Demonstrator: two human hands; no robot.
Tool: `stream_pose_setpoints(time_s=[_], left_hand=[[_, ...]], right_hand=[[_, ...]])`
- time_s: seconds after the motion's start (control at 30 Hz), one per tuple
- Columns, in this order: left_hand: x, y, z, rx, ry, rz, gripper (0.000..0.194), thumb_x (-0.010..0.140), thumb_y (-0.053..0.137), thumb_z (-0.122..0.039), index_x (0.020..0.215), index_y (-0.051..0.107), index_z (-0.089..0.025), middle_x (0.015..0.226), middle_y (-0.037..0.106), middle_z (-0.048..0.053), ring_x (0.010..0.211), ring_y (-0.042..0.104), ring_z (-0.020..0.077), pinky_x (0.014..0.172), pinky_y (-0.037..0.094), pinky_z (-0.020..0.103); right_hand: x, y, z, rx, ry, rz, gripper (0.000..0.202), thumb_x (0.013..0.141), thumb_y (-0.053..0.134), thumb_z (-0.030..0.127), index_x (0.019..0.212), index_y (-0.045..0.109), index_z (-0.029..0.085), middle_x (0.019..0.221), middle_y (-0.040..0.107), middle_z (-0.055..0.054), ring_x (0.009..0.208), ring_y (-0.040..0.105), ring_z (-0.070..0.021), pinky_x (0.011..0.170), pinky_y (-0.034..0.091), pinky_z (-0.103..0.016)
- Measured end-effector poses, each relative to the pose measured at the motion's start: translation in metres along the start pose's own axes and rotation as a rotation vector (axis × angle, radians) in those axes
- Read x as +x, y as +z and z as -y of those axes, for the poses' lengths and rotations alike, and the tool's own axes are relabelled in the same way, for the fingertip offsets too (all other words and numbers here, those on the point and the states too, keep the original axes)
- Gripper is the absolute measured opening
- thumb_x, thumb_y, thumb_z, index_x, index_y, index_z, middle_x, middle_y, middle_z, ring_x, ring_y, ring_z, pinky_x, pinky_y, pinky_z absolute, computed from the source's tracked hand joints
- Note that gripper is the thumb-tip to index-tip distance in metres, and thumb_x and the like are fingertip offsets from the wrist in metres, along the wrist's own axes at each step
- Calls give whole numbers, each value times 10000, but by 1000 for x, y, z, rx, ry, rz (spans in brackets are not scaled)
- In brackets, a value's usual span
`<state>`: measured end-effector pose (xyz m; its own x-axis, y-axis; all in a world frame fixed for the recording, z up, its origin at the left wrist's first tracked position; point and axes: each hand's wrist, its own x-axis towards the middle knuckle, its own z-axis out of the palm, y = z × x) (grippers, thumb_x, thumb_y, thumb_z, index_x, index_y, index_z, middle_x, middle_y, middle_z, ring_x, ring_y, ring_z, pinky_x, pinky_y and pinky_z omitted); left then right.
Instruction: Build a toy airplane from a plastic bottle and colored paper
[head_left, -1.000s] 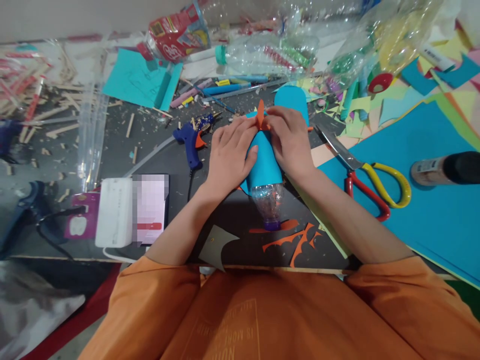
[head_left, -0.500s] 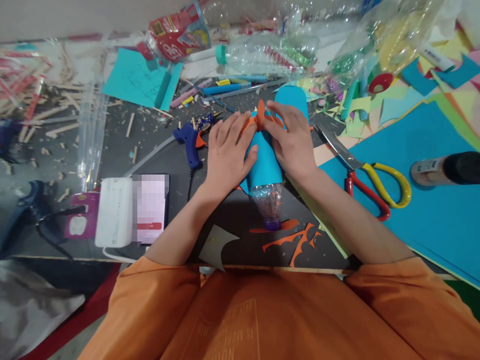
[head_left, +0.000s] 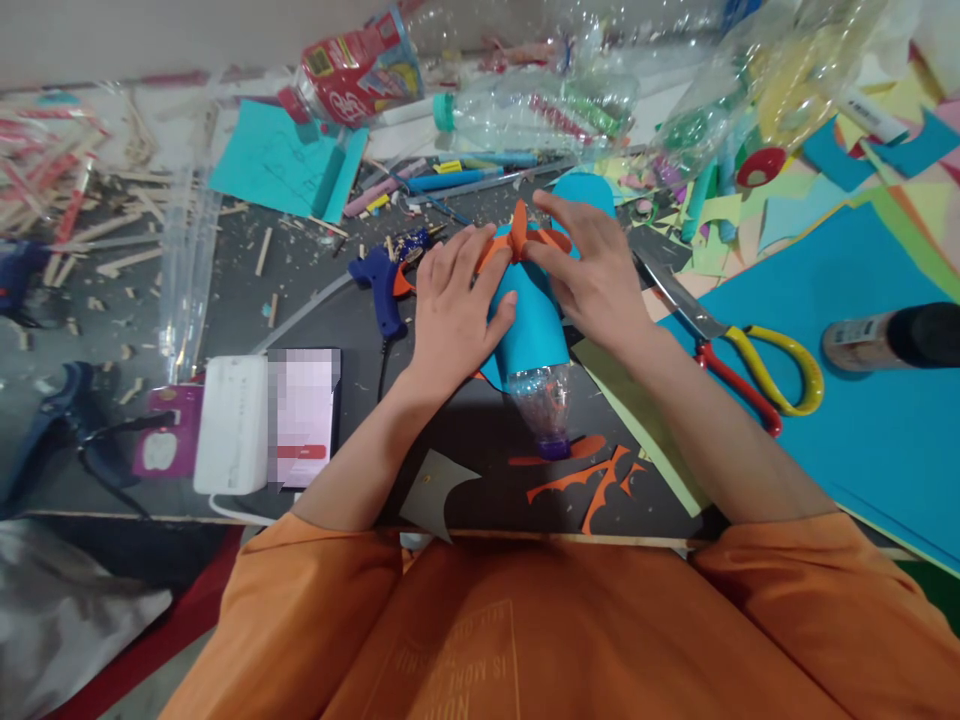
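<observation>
A clear plastic bottle (head_left: 541, 395) wrapped in blue paper (head_left: 529, 325) lies on the dark table, its purple cap (head_left: 555, 449) toward me. Orange paper petals (head_left: 519, 230) stand on the far part of the wrap. My left hand (head_left: 459, 300) rests along the bottle's left side, fingertips on the left petal and its thumb over the blue paper. On the right, my right hand (head_left: 596, 270) touches the petals' centre with one fingertip, while another finger is raised and apart. Its remaining fingers are partly hidden.
A blue glue gun (head_left: 382, 285) lies left of my left hand. Scissors (head_left: 720, 335) with red and yellow handles lie at the right. Orange scraps (head_left: 600, 485) are near the front edge, a phone (head_left: 307, 420) is at the left, and several bottles lie behind.
My right hand has shifted slightly right and its fingers have spread, uncovering more of the right petal. The bottle's capped end has moved a little to the right. My left hand has barely moved.
</observation>
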<state>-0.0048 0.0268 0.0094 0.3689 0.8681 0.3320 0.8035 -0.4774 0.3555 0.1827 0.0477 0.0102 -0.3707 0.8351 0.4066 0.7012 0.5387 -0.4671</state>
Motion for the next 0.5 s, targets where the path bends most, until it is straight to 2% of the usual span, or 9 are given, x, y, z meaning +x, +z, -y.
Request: stream_pose_setpoints(time_s=[0.1,0.23,0.5], left_hand=[[0,-1,0,-17,12,14,483,944,290,-508,1334,494,-309,1451,490,62,1386,383,305,1152,239,542],[0,-1,1,-4,36,15,487,950,275,-506,1349,477,-315,1434,514,41,1376,399,277,1154,255,511],[0,2,1,16,48,11,505,952,260,-520,1332,481,-273,1407,540,67,1350,431,265,1151,257,472]], right_hand=[[0,0,3,14,-1,11,245,961,375,279,1022,607,328,1408,530,5,1331,445,-246,1107,364,-535],[-1,3,2,26,-39,-47,242,968,366,296,1010,604,304,1416,531,6,1306,476,-248,1101,364,-533],[-2,6,1,-92,-50,-66,320,925,367,175,1107,605,286,1343,585,-48,1238,524,-279,1045,408,-540]])
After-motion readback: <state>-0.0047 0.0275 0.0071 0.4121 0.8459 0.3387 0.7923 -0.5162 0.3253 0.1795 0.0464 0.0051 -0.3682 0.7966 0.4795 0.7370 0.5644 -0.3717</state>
